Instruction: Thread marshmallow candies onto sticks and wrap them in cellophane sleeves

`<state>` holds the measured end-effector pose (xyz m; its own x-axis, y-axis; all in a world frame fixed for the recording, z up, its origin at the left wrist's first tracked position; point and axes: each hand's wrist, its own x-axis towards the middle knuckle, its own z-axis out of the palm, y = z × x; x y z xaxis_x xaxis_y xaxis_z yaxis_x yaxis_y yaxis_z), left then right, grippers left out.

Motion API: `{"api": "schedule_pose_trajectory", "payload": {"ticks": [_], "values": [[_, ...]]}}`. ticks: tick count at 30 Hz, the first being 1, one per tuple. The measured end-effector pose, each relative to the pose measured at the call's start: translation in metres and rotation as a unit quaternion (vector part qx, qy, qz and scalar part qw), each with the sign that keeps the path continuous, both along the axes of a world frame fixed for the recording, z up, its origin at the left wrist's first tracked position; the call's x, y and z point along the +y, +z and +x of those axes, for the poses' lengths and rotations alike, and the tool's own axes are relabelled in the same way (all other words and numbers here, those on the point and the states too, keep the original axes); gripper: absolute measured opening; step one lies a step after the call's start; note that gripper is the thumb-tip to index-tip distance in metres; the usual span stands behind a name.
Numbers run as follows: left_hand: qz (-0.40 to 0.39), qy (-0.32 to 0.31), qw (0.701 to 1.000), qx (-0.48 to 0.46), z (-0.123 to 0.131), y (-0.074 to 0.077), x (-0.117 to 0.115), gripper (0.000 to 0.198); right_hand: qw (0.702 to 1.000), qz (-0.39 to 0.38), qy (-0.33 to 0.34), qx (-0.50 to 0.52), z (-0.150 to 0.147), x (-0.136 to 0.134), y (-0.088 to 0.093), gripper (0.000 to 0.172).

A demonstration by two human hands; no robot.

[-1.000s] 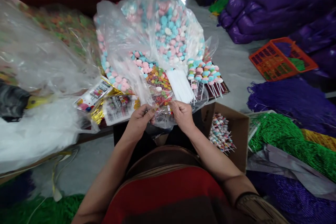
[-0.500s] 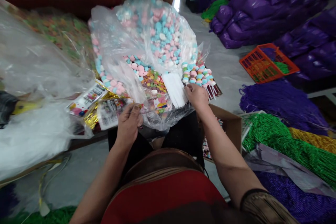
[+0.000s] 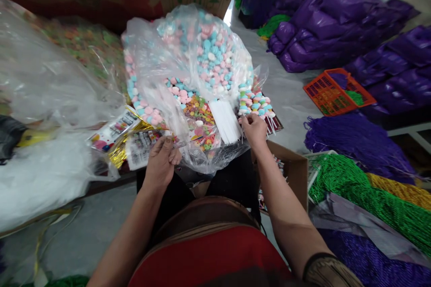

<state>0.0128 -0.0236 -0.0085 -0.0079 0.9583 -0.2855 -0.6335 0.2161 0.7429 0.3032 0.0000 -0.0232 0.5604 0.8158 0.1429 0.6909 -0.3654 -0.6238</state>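
Observation:
My left hand (image 3: 162, 158) is closed, thumb against fingers, at the edge of what looks like a clear printed plastic bag (image 3: 199, 132). Its outline blends with the plastic around it. Beside it lie printed packets (image 3: 137, 151) on gold foil. My right hand (image 3: 255, 131) pinches at the lower end of the candy skewers (image 3: 253, 102), threaded with pink, blue and white sweets; its fingertips partly hide the stick it grips. Just left of that hand is a bundle of white sticks (image 3: 225, 122). Loose ring-shaped gummies (image 3: 198, 112) and marshmallows (image 3: 180, 93) lie between the hands.
A big clear bag of marshmallows (image 3: 212, 54) stands behind, with another bag of gummies (image 3: 84, 45) to its left. An open cardboard box (image 3: 294, 175) sits by my right leg. Beyond are an orange basket (image 3: 332, 98), purple sacks (image 3: 333, 27) and green cords (image 3: 357, 184).
The view has tipped slightly, so the things on the table sit a little lower. Both hands stay closed in nearly the same places, the right still at the skewers.

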Motion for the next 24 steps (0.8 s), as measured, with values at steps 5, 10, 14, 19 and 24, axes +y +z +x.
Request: {"api": "schedule_pose_trajectory", "payload": {"ticks": [5,10,14,19,24], "values": [[0.006,-0.017,1.0,-0.024,-0.005,0.002,0.003,0.039,0.985,0.157,0.048,0.055,-0.002,-0.014,0.006,0.02],[0.041,-0.031,0.997,-0.062,-0.014,0.005,0.005,0.04,0.942,0.17,0.133,0.256,-0.017,-0.042,0.02,0.021],[0.045,-0.025,0.997,-0.061,-0.02,0.0,0.003,0.043,0.897,0.162,0.197,0.36,-0.029,-0.069,0.024,0.019],[0.052,-0.026,0.997,-0.046,-0.024,-0.006,0.003,0.048,0.875,0.169,0.256,0.375,-0.035,-0.091,0.031,0.016],[0.042,-0.016,0.999,-0.032,-0.025,-0.006,0.004,0.048,0.854,0.184,0.247,0.419,-0.045,-0.091,0.048,0.019]]}}
